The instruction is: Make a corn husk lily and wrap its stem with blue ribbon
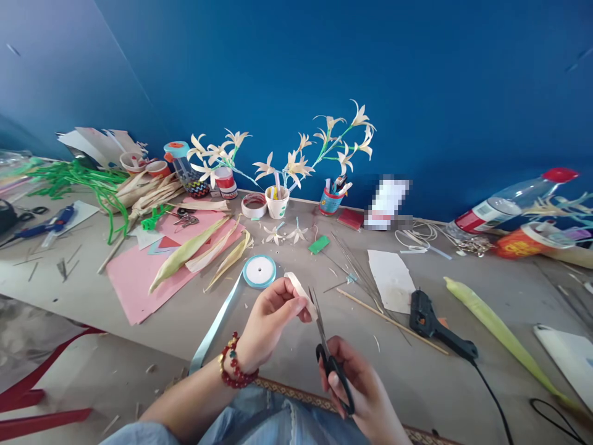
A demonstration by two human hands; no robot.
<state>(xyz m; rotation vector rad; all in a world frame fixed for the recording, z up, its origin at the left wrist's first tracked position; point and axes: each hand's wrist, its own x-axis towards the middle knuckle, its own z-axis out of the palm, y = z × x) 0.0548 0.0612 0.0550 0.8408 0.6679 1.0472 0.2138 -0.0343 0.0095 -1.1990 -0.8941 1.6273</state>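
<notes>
Between the thumb and fingers of my left hand (280, 312) is a small pale strip of corn husk (299, 287). My right hand (359, 386) grips a pair of black-handled scissors (328, 358), its fingers in the handle loops. The scissor blades point up and away from me, slightly parted, and lie against the strip's right edge. Just beyond my left hand lies a spool of light blue ribbon (259, 272), its loose end trailing toward my left forearm. Two small pale flowers (274, 233) rest on the table past the spool.
Pink paper (132, 287) with husks on it lies left. A cup of husk flowers (277, 203) stands at the back. On the right are a black glue gun (433, 324), a wooden stick (393, 321), a green husk (495, 330) and a plastic bottle (514, 201).
</notes>
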